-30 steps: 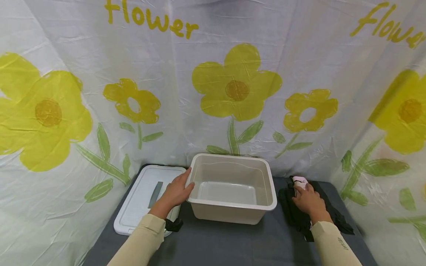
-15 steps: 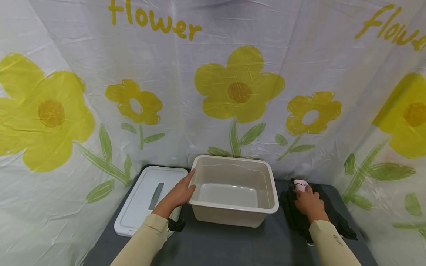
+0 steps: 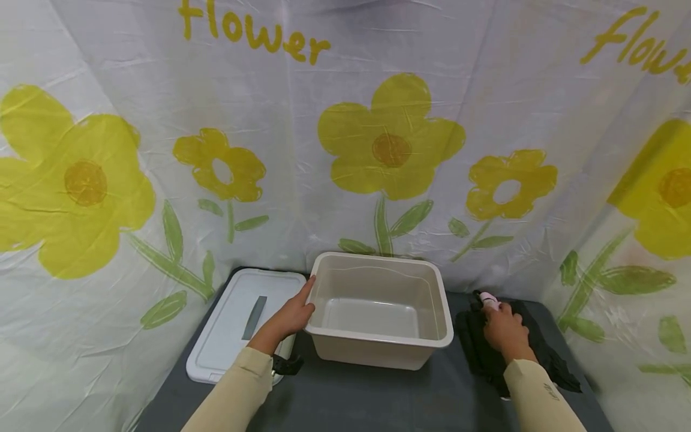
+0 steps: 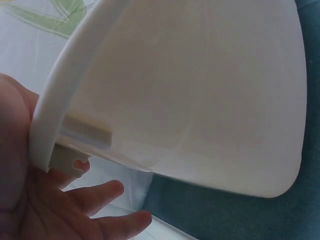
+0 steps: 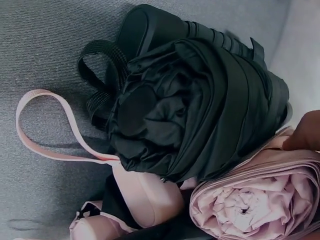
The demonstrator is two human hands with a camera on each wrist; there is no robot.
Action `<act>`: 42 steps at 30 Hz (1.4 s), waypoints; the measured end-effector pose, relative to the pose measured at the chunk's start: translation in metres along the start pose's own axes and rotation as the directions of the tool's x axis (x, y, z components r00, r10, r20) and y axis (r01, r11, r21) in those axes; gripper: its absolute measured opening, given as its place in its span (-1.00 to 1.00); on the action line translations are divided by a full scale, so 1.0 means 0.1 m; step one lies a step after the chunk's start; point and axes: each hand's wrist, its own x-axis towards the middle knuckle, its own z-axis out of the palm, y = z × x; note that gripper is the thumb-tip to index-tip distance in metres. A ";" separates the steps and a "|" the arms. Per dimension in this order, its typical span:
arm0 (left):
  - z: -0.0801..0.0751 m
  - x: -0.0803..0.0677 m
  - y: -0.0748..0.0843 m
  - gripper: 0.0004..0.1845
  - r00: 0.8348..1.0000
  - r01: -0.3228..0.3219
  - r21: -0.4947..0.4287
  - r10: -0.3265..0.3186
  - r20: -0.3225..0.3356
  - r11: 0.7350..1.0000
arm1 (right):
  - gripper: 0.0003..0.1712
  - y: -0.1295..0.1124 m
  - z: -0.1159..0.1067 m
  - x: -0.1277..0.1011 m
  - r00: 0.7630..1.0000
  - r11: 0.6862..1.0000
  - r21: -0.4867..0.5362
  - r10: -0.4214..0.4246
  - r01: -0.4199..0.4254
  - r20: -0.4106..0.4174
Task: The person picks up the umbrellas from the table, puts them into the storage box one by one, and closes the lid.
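Observation:
A beige plastic bin (image 3: 439, 315) stands empty in the middle of the dark grey table (image 3: 367, 396). My left hand (image 3: 288, 315) holds its left rim, thumb along the top and fingers under the lip. The left wrist view shows the bin's rim (image 4: 65, 85) close up, with my fingers (image 4: 100, 195) below it. My right hand (image 3: 504, 330) is curled over a pile at the right. It grips a rolled pink umbrella (image 5: 250, 205) that lies beside a folded black umbrella (image 5: 200, 105). One fingertip (image 5: 306, 131) touches the pink fabric. A pink wrist strap (image 5: 35, 135) loops onto the table.
A white lid (image 3: 232, 324) with a grey handle strip lies flat left of the bin. A flower-printed sheet (image 3: 388, 150) closes in the back and both sides. Black cloth (image 3: 550, 354) spreads under the umbrellas.
My right hand's fingers have curled tighter on the pink umbrella. The left hand and the bin have stayed in place; the view has shifted slightly.

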 end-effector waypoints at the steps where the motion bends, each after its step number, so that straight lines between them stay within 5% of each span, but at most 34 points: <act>1: 0.00 -0.01 0.00 -0.26 1.000 -0.002 -0.011 0.002 0.000 1.000 | -0.53 0.00 -0.01 -0.01 1.000 1.000 0.009 0.001 -0.001 -0.005; 12: -0.06 -0.14 -0.04 -0.25 0.999 -0.027 -0.066 0.028 0.015 0.997 | -0.57 -0.02 -0.16 -0.16 0.997 0.997 0.058 -0.043 0.047 -0.066; 21: -0.08 -0.21 -0.02 -0.27 1.000 -0.011 -0.044 0.011 0.004 0.999 | -0.60 -0.08 -0.21 -0.23 0.963 0.986 0.054 -0.144 0.160 -0.230; 42: 0.05 -0.14 -0.09 -0.30 0.996 -0.017 -0.125 0.006 -0.090 0.992 | -0.50 -0.68 -0.61 -0.44 0.957 0.955 0.185 -0.189 0.232 -0.222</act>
